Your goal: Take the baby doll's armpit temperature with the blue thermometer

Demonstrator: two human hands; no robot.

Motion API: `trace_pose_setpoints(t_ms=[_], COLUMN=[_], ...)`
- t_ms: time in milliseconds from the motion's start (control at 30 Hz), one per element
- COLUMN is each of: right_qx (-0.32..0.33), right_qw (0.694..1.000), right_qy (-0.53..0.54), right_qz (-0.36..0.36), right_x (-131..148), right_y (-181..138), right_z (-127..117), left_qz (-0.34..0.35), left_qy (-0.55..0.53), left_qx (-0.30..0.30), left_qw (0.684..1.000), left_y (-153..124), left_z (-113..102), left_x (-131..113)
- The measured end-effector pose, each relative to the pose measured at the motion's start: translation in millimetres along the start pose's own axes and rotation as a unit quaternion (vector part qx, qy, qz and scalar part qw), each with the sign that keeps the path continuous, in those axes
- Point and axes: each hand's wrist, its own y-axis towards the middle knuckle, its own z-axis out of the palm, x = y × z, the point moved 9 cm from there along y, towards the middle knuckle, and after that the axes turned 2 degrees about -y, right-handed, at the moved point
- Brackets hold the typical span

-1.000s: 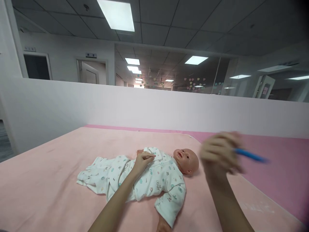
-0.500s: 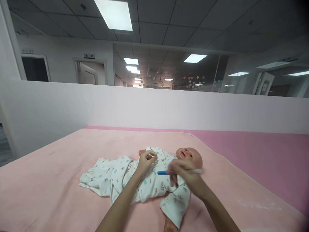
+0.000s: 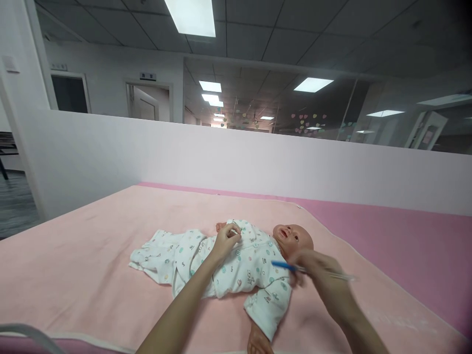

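Note:
A baby doll (image 3: 293, 238) lies on its back, head to the right, in a white printed outfit (image 3: 239, 275) with long sleeves and legs. My left hand (image 3: 226, 241) rests over the doll's chest, thumb and fingers curled together in a pinch. Whatever they may hold is too small to name. Beside the doll's head and shoulder, my right hand (image 3: 320, 273) is blurred by motion. It grips a thin stick with a blue end (image 3: 283, 265) pointing left over the outfit and a clear, whitish end sticking out to the right.
A light pink sheet (image 3: 92, 255) lies under the doll, over a darker pink surface (image 3: 387, 226). A low white wall (image 3: 221, 152) with glass above it stands behind. At the lower left corner is a curved grey tube-like rim (image 3: 33, 332).
My right hand has moved right with the stick, away from the doll's chest and past its shoulder. My left hand stays on the chest. The camera view has shifted slightly.

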Motion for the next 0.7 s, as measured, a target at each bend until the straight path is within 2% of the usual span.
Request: trace_pose_setpoints(t_ms=[167,267,433,600,700], right_qx=[-0.052,-0.105,-0.129,-0.137,-0.140], right_qw=[0.994,0.983,0.964,0.938,0.933], right_qy=[-0.032,-0.017,0.114,0.218,0.239], right_qz=[0.096,0.153,0.202,0.233,0.228], right_x=[-38.6,-63.6,-103.1,-138.5,-146.5], right_y=[23.0,43.2,72.7,69.6,63.4], right_z=[23.9,28.6,48.5,71.2,75.0], left_qz=[0.002,-0.001,0.014,0.011,0.007], left_qy=[0.007,0.007,0.000,-0.014,-0.011], left_qx=[0.008,0.005,0.010,0.021,0.023], left_qw=[1.000,1.000,1.000,1.000,1.000], left_y=[2.4,4.4,5.1,4.9,5.1], left_z=[0.7,0.4,1.2,2.3,2.8], left_x=[3.3,5.6,4.6,8.2,9.3])
